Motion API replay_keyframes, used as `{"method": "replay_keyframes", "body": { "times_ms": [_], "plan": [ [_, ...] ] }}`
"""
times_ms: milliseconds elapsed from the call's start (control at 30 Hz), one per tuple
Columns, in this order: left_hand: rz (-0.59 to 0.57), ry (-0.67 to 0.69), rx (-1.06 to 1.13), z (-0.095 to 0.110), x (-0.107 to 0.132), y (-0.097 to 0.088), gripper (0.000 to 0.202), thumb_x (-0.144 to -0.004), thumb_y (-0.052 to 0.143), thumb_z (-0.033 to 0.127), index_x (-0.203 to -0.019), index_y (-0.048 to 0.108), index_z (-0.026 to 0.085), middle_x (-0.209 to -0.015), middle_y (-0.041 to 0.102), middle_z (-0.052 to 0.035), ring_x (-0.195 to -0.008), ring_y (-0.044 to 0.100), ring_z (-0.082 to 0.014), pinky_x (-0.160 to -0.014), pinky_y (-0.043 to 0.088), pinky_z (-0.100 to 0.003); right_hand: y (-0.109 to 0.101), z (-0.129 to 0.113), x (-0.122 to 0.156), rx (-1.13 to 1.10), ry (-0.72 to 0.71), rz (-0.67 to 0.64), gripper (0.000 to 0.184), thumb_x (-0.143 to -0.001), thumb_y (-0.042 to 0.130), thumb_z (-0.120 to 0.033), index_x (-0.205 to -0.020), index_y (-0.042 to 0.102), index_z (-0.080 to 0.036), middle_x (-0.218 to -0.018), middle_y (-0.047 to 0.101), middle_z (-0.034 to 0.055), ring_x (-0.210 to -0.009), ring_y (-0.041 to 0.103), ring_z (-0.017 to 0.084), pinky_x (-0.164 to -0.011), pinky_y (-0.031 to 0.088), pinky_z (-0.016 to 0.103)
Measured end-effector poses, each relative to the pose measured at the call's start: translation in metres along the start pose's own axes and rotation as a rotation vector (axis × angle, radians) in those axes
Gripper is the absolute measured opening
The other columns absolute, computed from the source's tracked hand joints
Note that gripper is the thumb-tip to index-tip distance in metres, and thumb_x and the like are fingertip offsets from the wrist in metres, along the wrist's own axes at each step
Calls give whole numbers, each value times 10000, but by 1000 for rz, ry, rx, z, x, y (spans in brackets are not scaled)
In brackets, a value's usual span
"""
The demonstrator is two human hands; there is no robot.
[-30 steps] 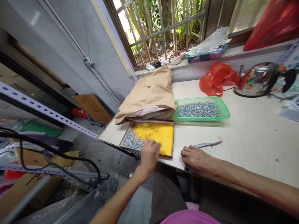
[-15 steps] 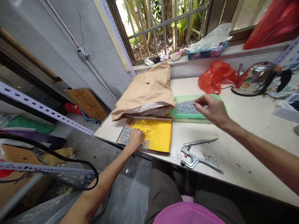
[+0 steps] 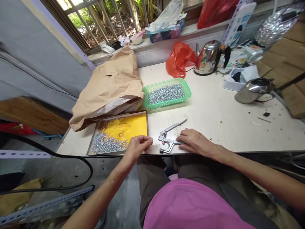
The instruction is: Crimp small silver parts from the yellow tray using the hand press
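Hand pliers (image 3: 170, 145) of dull grey metal lie by the front edge of the pale, smooth counter (image 3: 214, 108), to the right of the tray. Their slim handles splay apart, with a C-shaped head and a small coiled spring near the joint.

From where I stand, the person's right hand (image 3: 193, 142) rests at the counter's front edge with its fingers bent over the lower handle; I can't tell how firmly they press on it. The left hand (image 3: 139, 145) is at the tray's front right corner, thumb and forefinger drawn close together; whether they pinch something small I cannot make out.

The shallow tray (image 3: 147, 125), thin-rimmed and bright yellow inside with printed lettering, sits along the front edge near the counter's left corner. Slender, shiny metal pieces (image 3: 105, 144) are heaped toward its front left corner. Behind its back right corner stands a green plastic basket (image 3: 188, 92), its sides perforated, filled with similar bits. Beside that slumps a creased brown paper sack (image 3: 114, 74), reaching the tray's back edge.
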State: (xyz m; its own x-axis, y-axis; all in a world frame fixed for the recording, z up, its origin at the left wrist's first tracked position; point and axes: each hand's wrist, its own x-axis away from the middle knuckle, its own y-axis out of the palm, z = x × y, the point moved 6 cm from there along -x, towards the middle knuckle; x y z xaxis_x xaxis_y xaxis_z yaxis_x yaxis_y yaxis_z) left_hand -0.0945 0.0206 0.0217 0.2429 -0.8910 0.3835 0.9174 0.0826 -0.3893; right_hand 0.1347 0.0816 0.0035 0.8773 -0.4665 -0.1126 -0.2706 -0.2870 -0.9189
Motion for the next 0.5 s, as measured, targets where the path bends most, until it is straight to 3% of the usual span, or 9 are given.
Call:
{"method": "replay_keyframes", "body": {
  "times_ms": [67,133,267,500],
  "plan": [
    [-32,-39,-32,0,2,31,235,-715,652,355,-764,675,126,-524,561,25,-421,456,-77,-426,346,-195,7,4,7,16,34,3,219,-946,490,-312,-954,652,-165,-898,607,80,-852,539,195,-766,396,315],
    [-37,-74,-125,-3,0,47,221,-748,621,340,-773,681,129,-451,508,46,-368,419,-75,-385,299,-193,10,7,8,26,53,15,219,-957,468,-290,-931,642,-159,-888,603,75,-843,527,188,-758,376,308],
    [-70,-121,-251,-10,-4,55,229,-778,599,346,-704,662,138,-395,476,54,-331,411,-71,-366,270,-186,9,8,5,61,49,41,215,-955,477,-280,-881,639,-160,-861,599,63,-820,508,186,-739,339,310],
    [-109,-224,-128,-22,-6,63,267,-760,631,359,-601,573,153,-381,452,67,-320,368,-52,-354,255,-175,7,9,5,82,47,53,187,-938,518,-257,-837,637,-155,-849,606,55,-805,498,177,-705,297,304]
  ]
}}
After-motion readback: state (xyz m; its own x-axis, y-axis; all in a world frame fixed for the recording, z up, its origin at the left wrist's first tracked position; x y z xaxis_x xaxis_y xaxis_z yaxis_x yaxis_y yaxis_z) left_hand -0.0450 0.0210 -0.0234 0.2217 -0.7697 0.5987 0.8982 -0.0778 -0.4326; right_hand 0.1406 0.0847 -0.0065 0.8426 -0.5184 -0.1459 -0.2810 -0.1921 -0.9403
